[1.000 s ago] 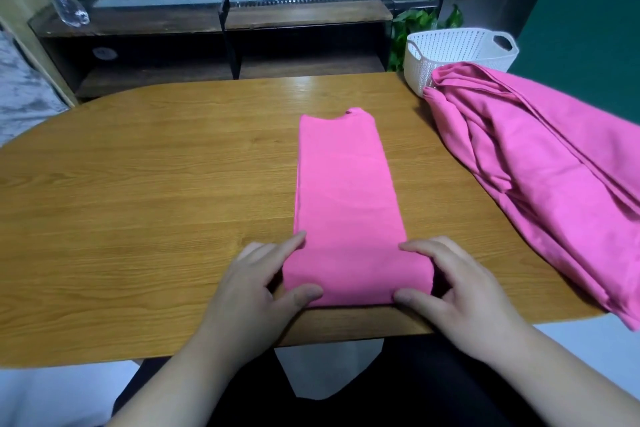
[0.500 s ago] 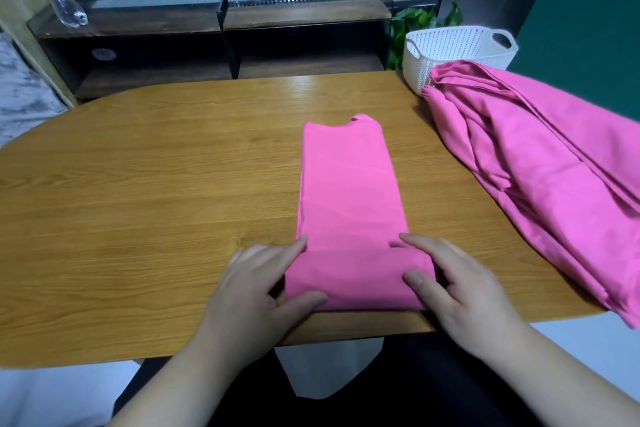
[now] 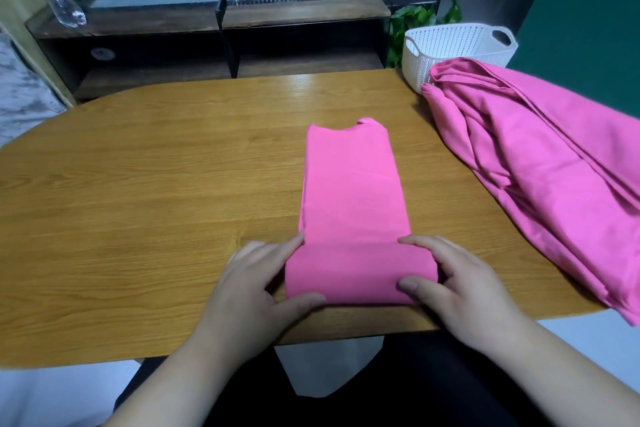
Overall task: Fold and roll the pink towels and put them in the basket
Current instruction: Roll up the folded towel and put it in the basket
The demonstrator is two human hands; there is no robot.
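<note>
At the near edge of the table [image 3: 138, 201], the left hand [image 3: 249, 288] and right hand [image 3: 460, 288] each grip one side of the folded towel's [image 3: 353, 191] rolled near end, the rest lying flat.

Bare table [image 3: 156, 184] left; heaped pink towels [image 3: 540, 163] crowd the basket [image 3: 453, 45].
</note>
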